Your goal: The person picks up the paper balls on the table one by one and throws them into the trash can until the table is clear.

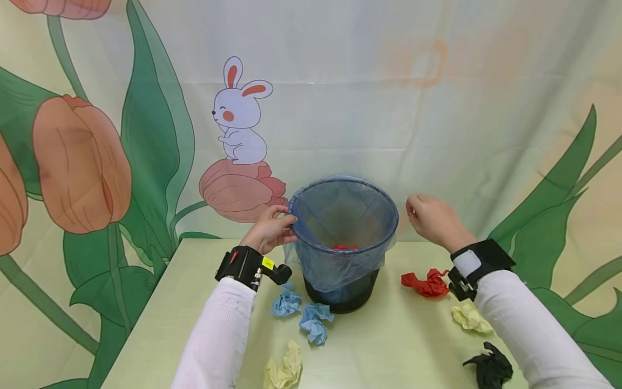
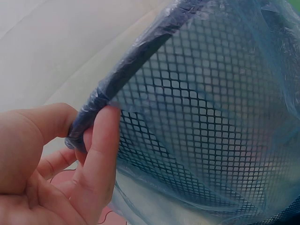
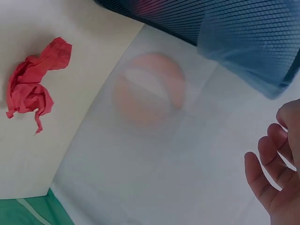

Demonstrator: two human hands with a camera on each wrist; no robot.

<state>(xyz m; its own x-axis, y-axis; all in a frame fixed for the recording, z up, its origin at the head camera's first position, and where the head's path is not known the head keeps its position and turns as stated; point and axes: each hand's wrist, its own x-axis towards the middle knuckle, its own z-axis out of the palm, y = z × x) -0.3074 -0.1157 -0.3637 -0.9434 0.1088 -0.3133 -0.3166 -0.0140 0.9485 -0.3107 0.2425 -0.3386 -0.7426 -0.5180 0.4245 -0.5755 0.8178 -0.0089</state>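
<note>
A black mesh wastebasket (image 1: 340,302) stands on the table, lined with a thin blue plastic bag (image 1: 323,270) folded over its rim. On its left side my left hand (image 1: 269,229) pinches the bag-covered rim; in the left wrist view the thumb and fingers (image 2: 105,136) close on the rim's edge. Beyond the opposite side, my right hand (image 1: 434,219) hovers with loosely curled fingers, holding nothing. Something red (image 1: 344,247) shows low inside the wastebasket. Below the right hand lies a crumpled red paper (image 1: 428,283), also visible in the right wrist view.
Crumpled blue papers (image 1: 316,323) lie in front of the wastebasket, with a yellow one (image 1: 284,367) nearer me. Another yellow paper (image 1: 471,317) and a black one (image 1: 489,367) lie by the right forearm. A printed curtain (image 1: 340,108) hangs behind the table (image 1: 384,346).
</note>
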